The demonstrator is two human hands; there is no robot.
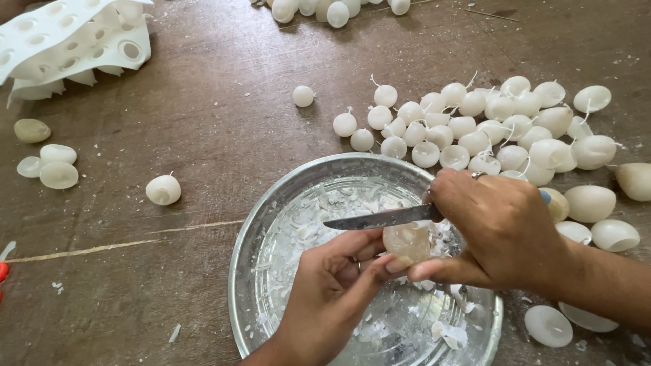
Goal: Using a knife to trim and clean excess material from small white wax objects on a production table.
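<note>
My left hand (325, 291) holds a round white wax ball (407, 242) by its fingertips over a metal bowl (258, 230). My right hand (498, 230) grips a knife (376, 218), blade pointing left and lying across the top of the ball; its thumb presses under the ball. White wax shavings (319, 203) litter the bowl's inside.
A heap of white wax balls with wicks (488, 129) lies behind the bowl on the brown table. Larger half shells (597, 203) sit at right. A lone ball (163, 190), flat wax discs (54, 169) and a white perforated mould (74, 41) are at left.
</note>
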